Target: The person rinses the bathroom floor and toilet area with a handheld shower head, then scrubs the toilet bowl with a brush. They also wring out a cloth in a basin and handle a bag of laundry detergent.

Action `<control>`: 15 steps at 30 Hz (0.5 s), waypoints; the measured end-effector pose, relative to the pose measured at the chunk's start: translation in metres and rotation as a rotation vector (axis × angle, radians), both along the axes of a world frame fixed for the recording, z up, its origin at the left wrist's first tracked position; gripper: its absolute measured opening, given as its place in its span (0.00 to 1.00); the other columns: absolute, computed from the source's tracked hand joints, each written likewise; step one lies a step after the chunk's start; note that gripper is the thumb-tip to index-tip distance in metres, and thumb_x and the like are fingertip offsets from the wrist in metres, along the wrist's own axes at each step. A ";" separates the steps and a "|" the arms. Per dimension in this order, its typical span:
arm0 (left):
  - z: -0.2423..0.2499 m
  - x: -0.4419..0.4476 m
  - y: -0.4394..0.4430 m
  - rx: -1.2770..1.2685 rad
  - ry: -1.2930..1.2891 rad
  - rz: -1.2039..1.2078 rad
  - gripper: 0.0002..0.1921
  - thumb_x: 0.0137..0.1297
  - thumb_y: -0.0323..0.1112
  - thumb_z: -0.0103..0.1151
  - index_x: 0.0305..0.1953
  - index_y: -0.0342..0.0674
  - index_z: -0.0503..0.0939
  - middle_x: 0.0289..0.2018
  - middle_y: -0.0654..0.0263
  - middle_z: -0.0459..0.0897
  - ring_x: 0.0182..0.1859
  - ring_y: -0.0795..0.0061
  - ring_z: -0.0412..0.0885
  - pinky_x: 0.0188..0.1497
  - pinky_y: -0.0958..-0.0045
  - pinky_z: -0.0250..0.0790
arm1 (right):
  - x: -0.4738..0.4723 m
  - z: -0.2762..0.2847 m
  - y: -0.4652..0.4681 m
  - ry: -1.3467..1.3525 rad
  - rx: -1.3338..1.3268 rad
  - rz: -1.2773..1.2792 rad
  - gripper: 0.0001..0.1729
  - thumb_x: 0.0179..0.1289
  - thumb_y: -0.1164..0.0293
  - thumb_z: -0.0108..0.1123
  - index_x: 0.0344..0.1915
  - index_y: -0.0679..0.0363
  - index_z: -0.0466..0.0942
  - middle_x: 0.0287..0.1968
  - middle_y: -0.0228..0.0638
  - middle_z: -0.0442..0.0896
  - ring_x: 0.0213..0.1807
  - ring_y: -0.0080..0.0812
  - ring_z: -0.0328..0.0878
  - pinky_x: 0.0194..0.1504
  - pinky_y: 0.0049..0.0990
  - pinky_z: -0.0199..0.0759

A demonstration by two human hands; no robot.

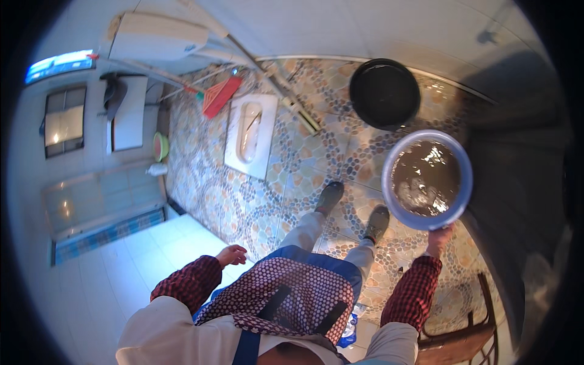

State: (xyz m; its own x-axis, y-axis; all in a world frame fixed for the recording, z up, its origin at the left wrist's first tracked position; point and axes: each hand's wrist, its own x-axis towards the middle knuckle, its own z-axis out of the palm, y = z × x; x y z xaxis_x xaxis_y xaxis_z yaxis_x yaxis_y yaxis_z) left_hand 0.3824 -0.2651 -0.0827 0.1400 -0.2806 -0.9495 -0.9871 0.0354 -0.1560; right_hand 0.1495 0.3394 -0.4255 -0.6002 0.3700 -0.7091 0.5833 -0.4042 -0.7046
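Observation:
My right hand (440, 239) grips the near rim of a lilac plastic bucket (389, 200). Murky brownish water (426, 175) with some foam and bright reflections fills much of it. Whether the bucket rests on anything is hidden from above. Out to my other side, my left hand (232, 255) hangs in the air with loosely bent fingers and nothing in it. Just beyond the bucket, a round black tub (384, 93) stands on the pebble-patterned floor (315, 159) beside the wall.
A white squat toilet (230, 150) is set in the floor ahead. A red broom (221, 96) and a long pole (260, 68) lean near it. At right rear stands a brown chair (456, 342). A blue packet (349, 331) lies behind my feet, and a green basin (160, 147) is at the far left.

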 end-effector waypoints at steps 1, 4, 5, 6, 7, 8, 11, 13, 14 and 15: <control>-0.001 0.019 0.012 0.038 0.030 0.025 0.15 0.66 0.37 0.49 0.51 0.40 0.72 0.38 0.64 0.81 0.41 0.73 0.82 0.41 0.74 0.71 | -0.006 -0.002 -0.004 0.215 0.033 0.185 0.34 0.70 0.46 0.34 0.67 0.54 0.55 0.64 0.36 0.63 0.63 0.37 0.61 0.65 0.41 0.52; -0.002 0.050 0.040 0.049 0.061 0.157 0.15 0.66 0.38 0.50 0.51 0.42 0.72 0.38 0.65 0.81 0.42 0.73 0.82 0.44 0.73 0.71 | -0.005 0.016 -0.011 0.228 -0.332 -0.090 0.37 0.68 0.43 0.35 0.67 0.56 0.55 0.67 0.34 0.61 0.65 0.35 0.60 0.65 0.38 0.53; 0.000 0.057 0.048 0.049 0.074 0.205 0.14 0.66 0.38 0.50 0.51 0.42 0.72 0.38 0.65 0.81 0.42 0.73 0.82 0.44 0.73 0.70 | -0.001 0.024 -0.012 0.365 -0.273 0.093 0.38 0.68 0.42 0.36 0.68 0.55 0.55 0.67 0.33 0.61 0.65 0.35 0.60 0.65 0.38 0.53; 0.001 0.063 0.056 0.051 0.096 0.253 0.14 0.66 0.38 0.50 0.51 0.42 0.72 0.38 0.65 0.81 0.42 0.73 0.82 0.44 0.73 0.70 | 0.004 0.033 -0.011 0.049 -0.379 -0.123 0.36 0.67 0.41 0.37 0.69 0.47 0.53 0.68 0.31 0.58 0.67 0.36 0.56 0.66 0.43 0.48; 0.001 0.068 0.063 0.054 0.117 0.301 0.14 0.66 0.38 0.50 0.51 0.42 0.71 0.38 0.66 0.81 0.41 0.74 0.82 0.44 0.73 0.70 | 0.009 0.039 -0.008 -0.068 -0.362 -0.118 0.37 0.65 0.39 0.40 0.70 0.37 0.50 0.70 0.30 0.55 0.70 0.37 0.52 0.66 0.48 0.42; 0.001 0.074 0.071 0.033 0.118 0.341 0.14 0.66 0.38 0.49 0.51 0.43 0.71 0.38 0.66 0.81 0.41 0.75 0.81 0.44 0.74 0.70 | 0.014 0.044 -0.004 -0.163 -0.332 -0.085 0.40 0.61 0.37 0.44 0.70 0.32 0.47 0.71 0.30 0.52 0.71 0.38 0.48 0.67 0.49 0.37; -0.002 0.091 0.091 0.027 0.176 0.446 0.12 0.66 0.36 0.49 0.49 0.42 0.71 0.34 0.67 0.81 0.37 0.75 0.82 0.35 0.80 0.70 | 0.011 0.042 0.015 -0.299 -0.282 -0.066 0.43 0.59 0.34 0.43 0.68 0.43 0.54 0.68 0.37 0.60 0.70 0.41 0.50 0.68 0.44 0.39; -0.006 0.103 0.101 0.022 0.279 0.510 0.12 0.66 0.35 0.50 0.48 0.41 0.72 0.33 0.67 0.80 0.36 0.77 0.81 0.34 0.81 0.69 | -0.003 0.029 0.027 -0.173 -0.229 -0.093 0.43 0.56 0.44 0.58 0.66 0.52 0.59 0.64 0.42 0.65 0.65 0.43 0.59 0.65 0.42 0.50; -0.009 0.109 0.105 0.003 0.302 0.512 0.12 0.66 0.35 0.50 0.48 0.41 0.72 0.33 0.67 0.80 0.35 0.77 0.81 0.34 0.81 0.69 | -0.014 0.019 0.031 0.098 0.288 0.302 0.45 0.50 0.52 0.66 0.65 0.57 0.59 0.62 0.44 0.67 0.62 0.43 0.64 0.63 0.41 0.55; -0.010 0.114 0.107 -0.013 0.278 0.506 0.11 0.65 0.34 0.50 0.48 0.40 0.73 0.33 0.67 0.80 0.35 0.78 0.80 0.34 0.81 0.68 | -0.016 0.011 0.033 0.337 0.806 0.715 0.48 0.45 0.60 0.74 0.64 0.62 0.60 0.59 0.47 0.69 0.59 0.44 0.68 0.61 0.39 0.60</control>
